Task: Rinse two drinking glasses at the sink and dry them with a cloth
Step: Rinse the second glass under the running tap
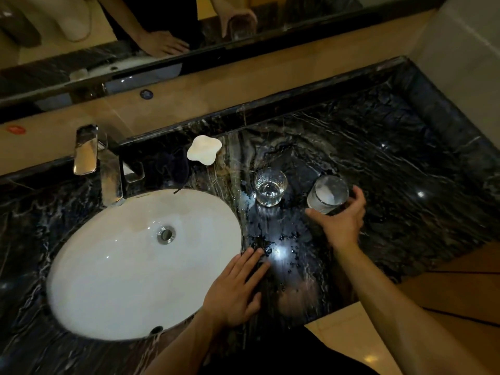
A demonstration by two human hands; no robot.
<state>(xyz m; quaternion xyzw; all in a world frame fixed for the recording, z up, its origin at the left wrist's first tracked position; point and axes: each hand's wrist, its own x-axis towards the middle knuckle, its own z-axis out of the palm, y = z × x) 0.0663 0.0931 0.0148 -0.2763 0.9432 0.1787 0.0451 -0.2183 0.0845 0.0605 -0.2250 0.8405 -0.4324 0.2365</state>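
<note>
Two drinking glasses stand right of the white oval sink (113, 266) on the black marble counter (378, 163). The left glass (270, 186) stands free and upright with a little water in it. My right hand (342, 220) is wrapped around the right glass (327, 194), which looks cloudy white and tilts toward me. My left hand (238, 288) lies flat with fingers spread on the counter at the sink's right rim, holding nothing. A dark cloth (169, 166) lies crumpled behind the sink, beside the tap.
A chrome tap (105, 169) stands at the back of the sink. A white flower-shaped dish (203, 151) sits behind the glasses. Water drops wet the counter between my hands. A mirror (189, 28) runs along the back wall. The counter ends at the right front.
</note>
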